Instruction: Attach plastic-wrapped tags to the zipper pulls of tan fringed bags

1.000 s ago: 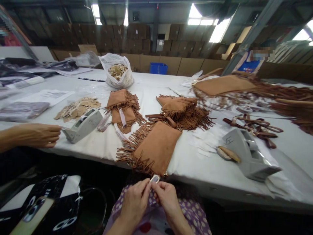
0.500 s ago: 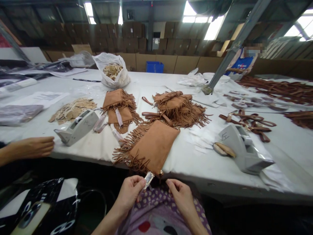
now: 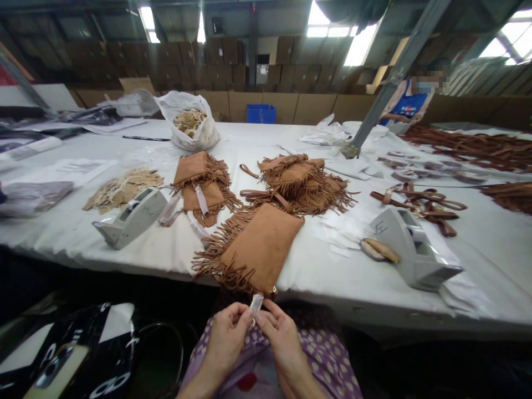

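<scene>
A brown fringed pouch point(image 3: 264, 244) lies flat over the table's front edge, its fringe spread to the left. At its lower corner hangs a shiny metal zipper end point(image 3: 273, 291). Just below it, a small strip of white filmy wrap point(image 3: 256, 302) stands between my hands, with a shiny ring-like bit under it. My left hand point(image 3: 229, 335) pinches this wrap between thumb and fingers. From the other side my right hand point(image 3: 283, 338) closes on it too, fingertips meeting the left ones. What lies inside the wrap is hidden.
Fringed pouches point(image 3: 305, 180) are heaped behind, with smaller ones point(image 3: 203, 185) to the left. Grey tape dispensers stand left point(image 3: 133, 216) and right point(image 3: 415, 249). Brown straps point(image 3: 424, 205), a scrap-filled plastic bag point(image 3: 189, 124) and a slanted post point(image 3: 386, 88) are farther off. A person point(image 3: 409, 105) is behind.
My right hand has moved left and closed on the wrap beside my left hand. The wrap now stands more upright. Another person's hand at the left edge has gone out of view.
</scene>
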Tool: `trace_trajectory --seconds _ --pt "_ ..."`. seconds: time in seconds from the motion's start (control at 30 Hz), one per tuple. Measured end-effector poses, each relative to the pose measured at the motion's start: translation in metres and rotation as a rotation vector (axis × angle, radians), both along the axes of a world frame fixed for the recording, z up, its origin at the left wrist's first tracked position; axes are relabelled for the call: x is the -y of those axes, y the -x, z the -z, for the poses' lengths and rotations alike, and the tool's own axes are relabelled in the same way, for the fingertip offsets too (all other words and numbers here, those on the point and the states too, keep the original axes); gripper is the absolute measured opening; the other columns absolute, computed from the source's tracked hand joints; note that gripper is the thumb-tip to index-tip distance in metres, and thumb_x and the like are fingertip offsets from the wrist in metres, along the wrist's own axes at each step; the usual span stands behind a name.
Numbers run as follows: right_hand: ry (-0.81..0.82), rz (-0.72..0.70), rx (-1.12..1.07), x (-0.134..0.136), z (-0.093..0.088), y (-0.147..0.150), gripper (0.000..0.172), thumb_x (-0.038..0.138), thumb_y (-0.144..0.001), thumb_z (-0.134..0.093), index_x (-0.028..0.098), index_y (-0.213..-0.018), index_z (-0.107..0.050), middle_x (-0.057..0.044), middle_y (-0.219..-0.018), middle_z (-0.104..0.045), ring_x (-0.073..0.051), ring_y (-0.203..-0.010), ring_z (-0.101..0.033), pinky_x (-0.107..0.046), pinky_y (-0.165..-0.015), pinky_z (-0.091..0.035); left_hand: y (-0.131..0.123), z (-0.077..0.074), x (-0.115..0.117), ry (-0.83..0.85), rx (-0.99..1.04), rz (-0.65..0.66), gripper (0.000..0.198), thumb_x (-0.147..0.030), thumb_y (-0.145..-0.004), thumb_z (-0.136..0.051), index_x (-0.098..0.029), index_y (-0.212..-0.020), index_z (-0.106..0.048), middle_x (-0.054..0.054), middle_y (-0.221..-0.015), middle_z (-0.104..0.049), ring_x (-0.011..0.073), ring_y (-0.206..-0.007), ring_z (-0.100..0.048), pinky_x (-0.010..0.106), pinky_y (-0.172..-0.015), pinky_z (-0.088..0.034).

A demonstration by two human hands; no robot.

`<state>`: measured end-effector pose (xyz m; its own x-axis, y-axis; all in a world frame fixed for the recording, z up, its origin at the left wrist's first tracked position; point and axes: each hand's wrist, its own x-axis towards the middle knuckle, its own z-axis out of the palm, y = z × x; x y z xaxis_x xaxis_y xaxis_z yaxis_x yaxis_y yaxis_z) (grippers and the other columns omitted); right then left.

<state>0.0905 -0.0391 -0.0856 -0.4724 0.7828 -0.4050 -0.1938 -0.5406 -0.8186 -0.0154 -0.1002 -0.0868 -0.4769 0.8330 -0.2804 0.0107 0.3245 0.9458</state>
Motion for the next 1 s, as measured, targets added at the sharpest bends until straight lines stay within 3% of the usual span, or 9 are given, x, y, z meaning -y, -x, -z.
trace_trajectory --seconds 0.07,0.23,0.53,0.7,0.83,0.93,1.0 --pt "-0.001 0.005 -0.019 0.001 0.002 0.002 0.056 0.039 -0.059 -0.083 0.013 -0.104 -0.062 -0.003 -0.072 -0.071 -0.019 -0.068 -0.064 -0.029 -0.069 -0.047 -0.001 0.003 -0.001 0.007 0.066 -0.015 0.043 -0.056 -0.079 -0.055 -0.014 -0.077 -0.062 -0.004 -0.050 -0.052 0.0074 -0.035 -0.038 0.019 -0.036 -0.028" --pt "-0.005 0.031 -0.050 0.002 0.005 0.008 0.061 0.040 -0.056 -0.084 0.014 -0.106 -0.059 -0.004 -0.074 -0.071 -0.020 -0.072 -0.064 -0.029 -0.070 -0.047 0.000 0.009 -0.001 0.005 0.141 -0.030 0.040 -0.055 -0.078 -0.057 -0.015 -0.073 -0.055 -0.007 -0.047 -0.048 0.0059 -0.032 -0.037 0.018 -0.035 -0.025" --pt "-0.005 0.026 -0.096 0.002 0.012 0.010 0.064 0.039 -0.061 -0.082 0.016 -0.113 -0.054 -0.005 -0.080 -0.071 -0.011 -0.049 -0.053 -0.023 -0.048 -0.042 0.001 0.009 -0.001 -0.027 0.415 -0.064 0.046 -0.059 -0.073 -0.062 -0.022 -0.083 -0.036 -0.004 -0.054 -0.061 0.0073 -0.032 -0.044 0.017 -0.035 -0.029" --pt "0.051 -0.080 -0.126 0.004 0.004 0.015 0.040 0.045 -0.068 -0.075 0.015 -0.090 -0.059 -0.005 -0.078 -0.068 -0.009 -0.042 -0.051 -0.020 -0.037 -0.039 -0.002 0.006 -0.002 -0.035 0.471 -0.009 0.053 -0.059 -0.072 -0.064 -0.023 -0.095 -0.033 -0.007 -0.055 -0.060 0.0062 -0.030 -0.043 0.015 -0.034 -0.025" --pt "0.101 -0.129 -0.168 0.001 -0.014 0.023 0.039 0.051 -0.070 -0.070 0.016 -0.068 -0.054 0.000 -0.060 -0.061 -0.007 -0.034 -0.045 -0.016 -0.030 -0.029 -0.006 -0.003 -0.003 -0.121 0.541 0.019 0.051 -0.051 -0.073 -0.070 -0.022 -0.098 -0.036 -0.007 -0.060 -0.056 0.0063 -0.039 -0.049 0.013 -0.036 -0.030" --pt "0.021 -0.311 -0.140 -0.013 -0.020 0.016 0.044 0.057 -0.079 -0.058 0.014 -0.069 -0.060 -0.001 -0.054 -0.059 -0.009 -0.037 -0.049 -0.019 -0.037 -0.038 0.003 -0.009 -0.004 -0.140 0.574 0.089 0.053 -0.047 -0.075 -0.069 -0.018 -0.108 -0.038 -0.004 -0.062 -0.060 0.0049 -0.039 -0.047 0.013 -0.038 -0.029" --pt "-0.103 -0.322 0.020 -0.026 -0.016 0.001 0.048 0.059 -0.079 -0.056 0.012 -0.072 -0.064 -0.004 -0.057 -0.063 -0.014 -0.050 -0.058 -0.025 -0.052 -0.047 0.015 -0.010 -0.004 -0.113 0.560 0.105 0.061 -0.047 -0.076 -0.068 -0.016 -0.117 -0.035 -0.002 -0.061 -0.062 0.0037 -0.035 -0.041 0.013 -0.036 -0.026"
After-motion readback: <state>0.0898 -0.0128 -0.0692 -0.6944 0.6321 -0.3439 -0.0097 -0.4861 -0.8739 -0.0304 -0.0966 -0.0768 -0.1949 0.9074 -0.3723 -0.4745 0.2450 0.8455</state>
